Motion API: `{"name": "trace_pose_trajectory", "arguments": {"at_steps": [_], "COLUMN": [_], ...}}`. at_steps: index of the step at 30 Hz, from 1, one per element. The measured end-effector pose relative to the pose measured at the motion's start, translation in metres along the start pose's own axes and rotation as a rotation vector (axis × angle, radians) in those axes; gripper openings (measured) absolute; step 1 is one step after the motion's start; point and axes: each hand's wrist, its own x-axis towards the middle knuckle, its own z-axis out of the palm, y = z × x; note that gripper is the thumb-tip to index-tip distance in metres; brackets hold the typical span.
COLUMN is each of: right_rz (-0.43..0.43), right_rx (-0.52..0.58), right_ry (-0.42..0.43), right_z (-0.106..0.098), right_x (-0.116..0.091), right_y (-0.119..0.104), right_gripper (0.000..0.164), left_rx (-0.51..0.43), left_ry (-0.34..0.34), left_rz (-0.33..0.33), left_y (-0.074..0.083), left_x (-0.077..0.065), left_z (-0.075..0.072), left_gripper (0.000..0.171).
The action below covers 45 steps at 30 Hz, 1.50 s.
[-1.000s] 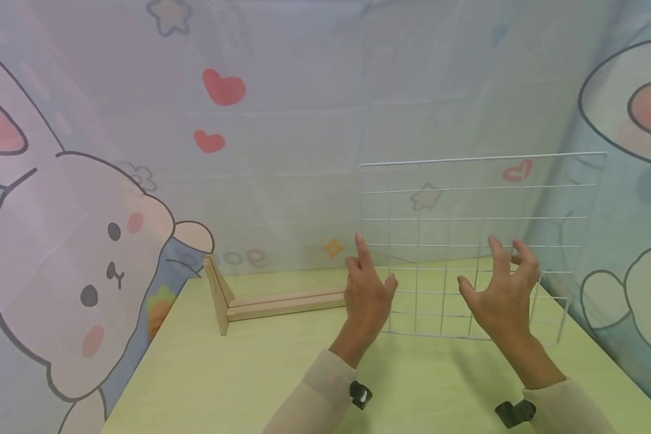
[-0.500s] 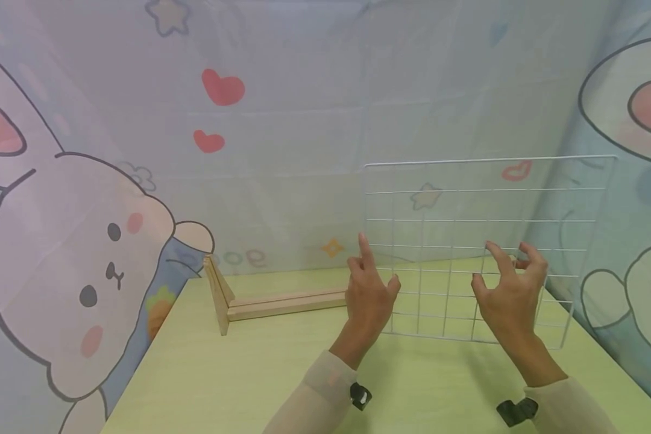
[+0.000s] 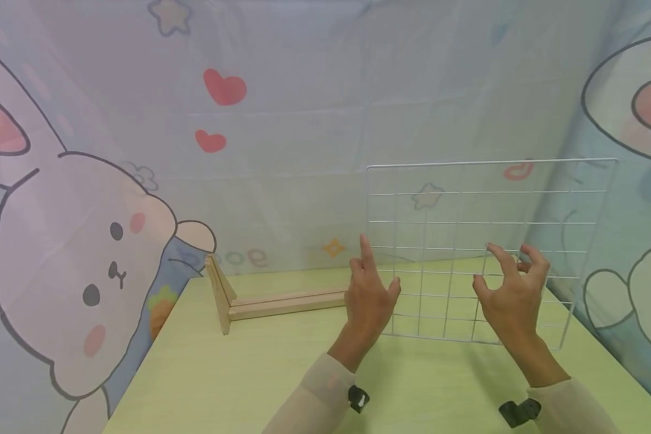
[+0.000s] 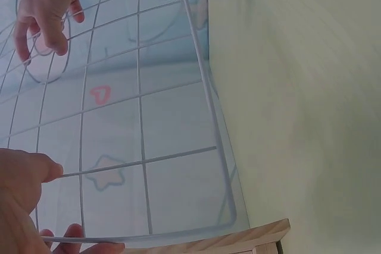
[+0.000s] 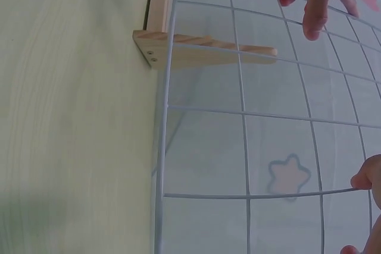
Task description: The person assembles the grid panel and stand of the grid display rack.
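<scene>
A white wire grid panel [image 3: 466, 163] stands nearly upright over the right half of the table. At its left edge my left hand [image 3: 369, 298] grips it, index finger pointing up along the side and thumb apart. In the left wrist view, this hand's fingers curl around the edge wire [image 4: 205, 75]. Toward the panel's right side, my right hand [image 3: 512, 298] holds the wires between thumb and bent fingers. A wooden stand [image 3: 287, 305] lies behind and left of the panel, its upright end piece [image 3: 219, 295] at left. My left hand hides the bar's right end.
The pale yellow-green table [image 3: 222, 374] reaches back to a printed curtain [image 3: 304, 78] with rabbits and hearts. More curtain hangs along both sides. In the right wrist view, a wooden end piece [image 5: 196, 52] with two screws shows behind the wires.
The grid panel and my right hand have shifted slightly right, mostly during the first half second. The panel's top right corner is a little lower. The wooden stand has stayed put.
</scene>
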Motion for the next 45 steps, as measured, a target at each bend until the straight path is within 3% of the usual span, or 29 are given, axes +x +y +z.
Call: {"name": "trace_pose_trajectory", "arguments": {"at_steps": [6,13,17,22,33,39,45], "right_rz": [-0.024,-0.016,-0.014,-0.005,0.022,0.04,0.031], "right_rx": [0.023,0.01,0.017,0.016,0.009,0.01,0.0], "right_ry": [0.034,0.052,0.059,0.082,0.072,0.054,0.061], "right_z": [-0.001,-0.003,-0.004,-0.003,-0.006,-0.008,-0.008], "right_x": [0.002,0.004,0.005,0.007,0.01,0.009,0.009], "right_y": [0.001,0.001,0.003,0.005,0.008,0.009,0.01], "right_gripper": [0.051,0.052,0.052,0.053,0.053,0.055,0.054], "left_rx": [0.006,0.015,-0.021,-0.067,-0.075,-0.055,-0.039], "left_ry": [-0.009,-0.005,-0.024,0.01,0.062,0.092,0.103], "left_rz": [0.017,0.098,0.123,0.152,0.07,-0.025,-0.063], "left_y": [-0.001,-0.005,-0.01,-0.02,-0.052,-0.068,-0.091], "left_x": [0.0,0.003,0.004,0.008,0.021,0.027,0.033], "left_z": [-0.004,-0.012,-0.016,-0.023,-0.048,-0.062,-0.078], "left_gripper": [0.114,0.115,0.116,0.112,0.089,0.088,0.087]}}
